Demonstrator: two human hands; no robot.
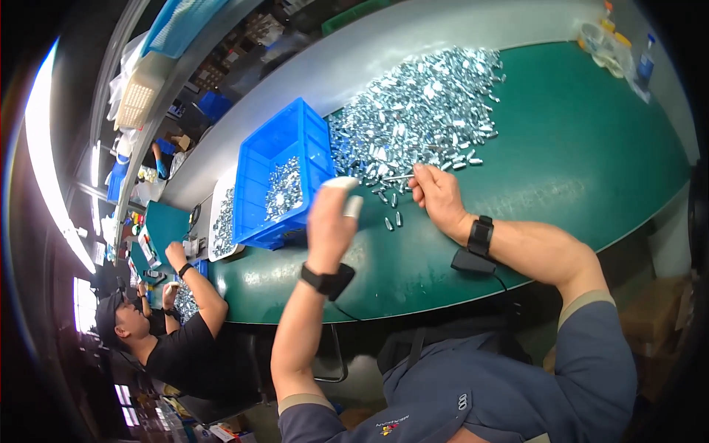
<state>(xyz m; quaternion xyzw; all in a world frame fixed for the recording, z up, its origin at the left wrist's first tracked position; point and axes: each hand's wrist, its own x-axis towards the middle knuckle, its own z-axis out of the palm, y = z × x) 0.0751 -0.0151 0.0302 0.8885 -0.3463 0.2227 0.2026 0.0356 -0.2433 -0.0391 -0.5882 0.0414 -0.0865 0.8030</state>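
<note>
My right hand (442, 199) is closed in a pinch on a thin metal rod (399, 177), which points left over the near edge of a heap of small shiny metal parts (421, 103). My left hand (331, 227), somewhat blurred, is beside the right wall of a blue bin (247, 166). White covers sit on its thumb and a finger, which are apart with nothing visible between them. More of the small metal parts (284, 188) lie inside the bin. A few loose metal pieces (394, 220) rest on the green table between my hands.
A white tray (224, 249) of metal parts stands left of the bin. A black box with a cable (473, 261) lies by my right wrist. At the far right are a blue bottle (646, 63) and a plastic bag (611, 59). Another person (188, 347) works at the left.
</note>
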